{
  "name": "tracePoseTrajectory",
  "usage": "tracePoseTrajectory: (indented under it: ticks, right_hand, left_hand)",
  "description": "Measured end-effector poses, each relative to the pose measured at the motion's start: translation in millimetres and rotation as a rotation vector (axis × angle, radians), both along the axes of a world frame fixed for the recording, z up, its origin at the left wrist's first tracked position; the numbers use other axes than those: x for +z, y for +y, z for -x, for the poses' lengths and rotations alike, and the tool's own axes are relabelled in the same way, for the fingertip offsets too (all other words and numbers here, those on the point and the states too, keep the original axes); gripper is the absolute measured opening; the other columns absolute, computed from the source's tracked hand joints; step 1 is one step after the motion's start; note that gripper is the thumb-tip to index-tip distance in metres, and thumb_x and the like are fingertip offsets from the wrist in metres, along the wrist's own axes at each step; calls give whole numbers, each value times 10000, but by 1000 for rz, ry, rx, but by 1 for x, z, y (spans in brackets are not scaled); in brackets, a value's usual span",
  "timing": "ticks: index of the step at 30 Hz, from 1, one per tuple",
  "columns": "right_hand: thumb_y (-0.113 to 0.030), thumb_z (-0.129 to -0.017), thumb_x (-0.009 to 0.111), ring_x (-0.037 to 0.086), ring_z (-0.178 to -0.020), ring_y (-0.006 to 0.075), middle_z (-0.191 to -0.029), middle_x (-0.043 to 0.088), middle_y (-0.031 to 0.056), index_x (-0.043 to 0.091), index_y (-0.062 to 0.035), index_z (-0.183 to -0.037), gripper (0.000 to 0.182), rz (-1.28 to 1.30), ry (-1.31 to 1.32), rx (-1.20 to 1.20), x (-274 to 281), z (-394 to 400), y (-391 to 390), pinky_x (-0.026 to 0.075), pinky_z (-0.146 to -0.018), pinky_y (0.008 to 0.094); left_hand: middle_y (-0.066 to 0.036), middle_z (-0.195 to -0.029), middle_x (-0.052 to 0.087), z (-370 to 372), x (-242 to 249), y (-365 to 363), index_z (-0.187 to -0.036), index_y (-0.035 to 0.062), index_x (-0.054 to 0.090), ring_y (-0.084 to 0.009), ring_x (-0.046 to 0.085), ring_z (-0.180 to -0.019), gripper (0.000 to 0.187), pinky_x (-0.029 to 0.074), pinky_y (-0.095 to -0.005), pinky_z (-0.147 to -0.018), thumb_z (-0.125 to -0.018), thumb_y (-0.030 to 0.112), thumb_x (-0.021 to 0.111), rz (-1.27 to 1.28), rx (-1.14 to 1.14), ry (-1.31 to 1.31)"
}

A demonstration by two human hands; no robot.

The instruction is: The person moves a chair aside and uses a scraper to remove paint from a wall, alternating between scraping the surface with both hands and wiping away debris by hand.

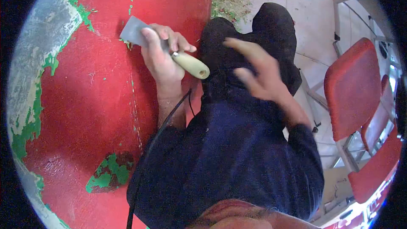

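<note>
One pale-handled scraper (190, 65) sat gripped in a person's left hand (159, 56), blade over a chipped red surface (89, 101); the blurred right hand (265, 73), fingers parted, hung above dark trousers (275, 25).

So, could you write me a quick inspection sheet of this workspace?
Surface: red painted surface, with green patches and a worn grey area showing.
Job's things: putty knife, its blade over the red paint; whether it touches is unclear.
Clutter: small flakes scattered on the tiled floor.
Hands: left hand grips the putty knife, thumb on the blade; right hand is empty, open and blurred above the lap.
Cables: black cable along the left sleeve; its ends can't be made out.
Surroundings: red chairs with metal frames at the right.
</note>
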State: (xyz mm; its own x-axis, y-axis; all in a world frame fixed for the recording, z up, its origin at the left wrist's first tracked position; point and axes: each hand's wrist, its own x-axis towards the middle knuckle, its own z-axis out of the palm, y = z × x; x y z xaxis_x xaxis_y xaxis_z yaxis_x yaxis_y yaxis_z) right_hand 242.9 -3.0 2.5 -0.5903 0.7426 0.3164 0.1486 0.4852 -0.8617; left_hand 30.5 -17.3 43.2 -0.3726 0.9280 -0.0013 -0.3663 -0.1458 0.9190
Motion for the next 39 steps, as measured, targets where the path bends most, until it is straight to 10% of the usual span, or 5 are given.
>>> tracePoseTrajectory:
  ticks: [12,16,22,29,39]
  right_hand:
    - [-298,-927,501,620,-695,213,-768,601,114,236,46,-1391,636,865,337,297,-32,100,-26,497,-658,355]
    - [-181,-942,473,561,-774,104,-925,605,92,389,-23,-1357,452,408,411,209,-45,114,-19,477,-647,280]
    - [-251,-866,570,637,-655,349,-721,597,201,637,-90,-1059,260,451,320,-69,-49,131,-17,502,-585,384]
    - [-108,-850,580,581,-523,145,-602,522,170,625,-12,-864,106,234,328,68,-65,138,1,444,-493,320]
    - [-137,-816,595,634,-643,328,-728,603,170,624,-71,-1073,267,171,284,70,-54,143,22,518,-584,367]
  left_hand:
    - [-161,-673,579,5,-37,-16,-806,47,443,-355,603,-952,402,452,-465,-880,-982,398,355,204,231,147]
    - [-178,-730,594,5,-41,-10,-803,60,427,-340,616,-923,385,467,-472,-852,-983,392,348,134,299,292]
    - [-81,-621,499,9,-36,-2,-790,81,408,-265,601,-636,364,527,-430,-633,-983,386,352,325,235,-16]
    - [-23,-526,326,8,-37,6,-685,97,366,-192,448,-464,440,469,-371,-492,-973,429,362,230,361,40]
    - [-74,-735,473,-2,-34,13,-828,87,429,-237,547,-624,403,473,-360,-569,-967,457,356,192,397,57]
